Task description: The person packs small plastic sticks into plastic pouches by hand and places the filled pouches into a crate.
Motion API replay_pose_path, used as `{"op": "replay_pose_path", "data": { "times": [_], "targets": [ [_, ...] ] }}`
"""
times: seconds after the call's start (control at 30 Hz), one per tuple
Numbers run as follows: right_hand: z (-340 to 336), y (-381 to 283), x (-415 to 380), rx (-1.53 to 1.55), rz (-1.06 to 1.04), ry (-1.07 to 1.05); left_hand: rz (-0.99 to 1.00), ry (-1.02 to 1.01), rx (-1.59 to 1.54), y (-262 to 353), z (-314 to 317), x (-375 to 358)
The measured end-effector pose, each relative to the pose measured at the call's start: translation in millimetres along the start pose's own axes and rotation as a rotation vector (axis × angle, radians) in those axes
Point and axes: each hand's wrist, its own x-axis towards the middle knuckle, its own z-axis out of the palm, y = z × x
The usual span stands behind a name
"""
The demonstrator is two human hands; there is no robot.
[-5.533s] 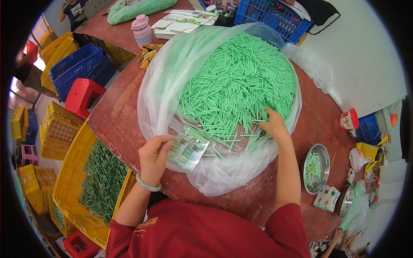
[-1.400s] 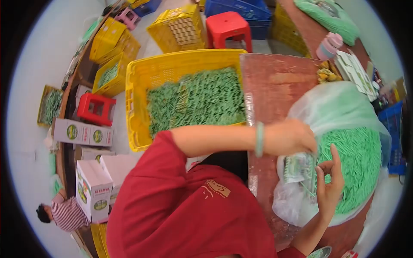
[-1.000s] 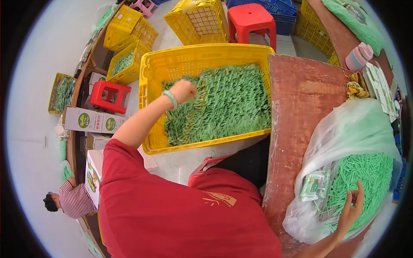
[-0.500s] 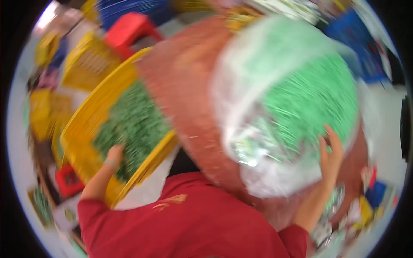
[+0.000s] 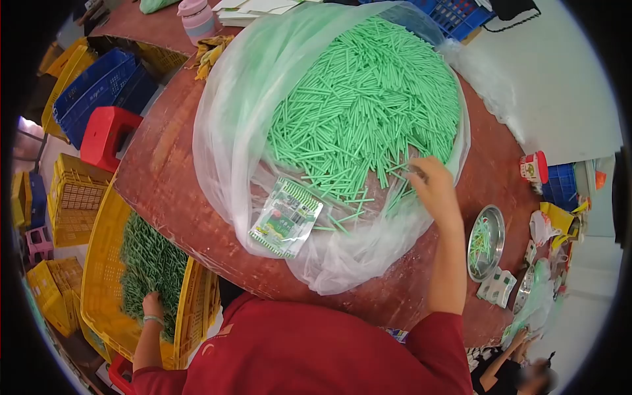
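A large heap of light-green sticks [image 5: 375, 99] lies in an open clear plastic bag [image 5: 227, 145] on the red-brown table. My right hand [image 5: 431, 187] is at the heap's near right edge, its fingers curled in round a few sticks. A clear printed packet [image 5: 287, 218] rests on the bag's near side, apart from both hands. To the left, my left hand [image 5: 153, 306] reaches into a yellow basket [image 5: 99, 283] and touches a pile of dark green thin pieces [image 5: 148, 257]. Its fingertips are hidden among them.
A metal bowl [image 5: 486, 243] holding some sticks is on the table [image 5: 220, 253] at right, near a red-lidded tub [image 5: 534, 167]. A pink cup [image 5: 196, 20] stands at the back. A red stool [image 5: 108, 138] and yellow crates [image 5: 76, 197] are left. Another person [image 5: 507, 368] is at lower right.
The view has swung round and sharpened, with the heap now ahead of me. My right hand has gone from spread fingers to curled ones at the heap's edge. My left hand stays in the basket.
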Motion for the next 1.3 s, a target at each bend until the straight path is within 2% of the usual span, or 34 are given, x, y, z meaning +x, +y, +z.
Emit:
{"op": "replay_pose_path", "data": {
  "times": [0.03, 0.1, 0.23, 0.33, 0.4, 0.47, 0.6, 0.67, 0.77, 0.87, 0.93, 1.07, 1.27, 1.3],
  "targets": [
    [9.6, -2.3, 5.1, 0.024, -0.014, -0.036, -0.008, -0.002, 0.008, 12.2, -15.9, -4.2],
    [31.3, -6.2, 13.8, -0.069, -0.014, 0.036, -0.025, -0.005, 0.025, 33.3, -49.2, -13.1],
    [36.4, -7.3, 18.1, -0.094, -0.029, 0.027, -0.059, 0.223, -0.028, 18.3, -61.2, 3.0],
    [0.1, 18.4, 18.1, 0.157, -0.004, -0.108, -0.012, 0.466, -0.211, 36.8, -103.0, -0.3],
    [-23.1, 35.2, 10.5, 0.039, 0.038, -0.111, 0.041, 0.631, -0.351, 67.8, -132.3, -14.0],
    [-37.7, 48.3, 3.8, -0.085, 0.058, -0.188, 0.105, 0.691, -0.425, 93.3, -151.0, -22.2],
    [-39.4, 48.0, -10.8, -0.297, -0.012, -0.198, 0.251, 0.788, -0.497, 131.5, -168.8, -32.3],
    [-39.6, 34.6, -11.4, -0.306, -0.004, -0.142, 0.265, 0.774, -0.530, 147.2, -175.4, -38.2],
    [-26.5, 45.0, -10.3, -0.329, -0.137, -0.195, 0.330, 0.798, -0.541, 166.3, -182.5, -47.6],
    [-24.8, 47.3, -7.5, -0.320, -0.234, -0.126, 0.378, 0.789, -0.566, 179.6, -184.3, -53.1],
    [-22.3, 48.6, -4.5, -0.242, -0.179, -0.114, 0.371, 0.759, -0.589, 197.5, -190.6, -60.8],
    [-14.2, 59.4, -3.0, -0.204, -0.175, -0.111, 0.511, 0.766, -0.620, 242.8, -203.5, -70.3],
    [-20.2, 74.9, 13.9, -0.080, 0.078, -0.168, 0.676, 0.712, -0.661, 293.6, -217.7, -73.9],
    [-18.5, 74.6, 14.7, -0.108, 0.065, -0.161, 0.696, 0.700, -0.674, 300.9, -218.7, -73.5]
  ]
}}
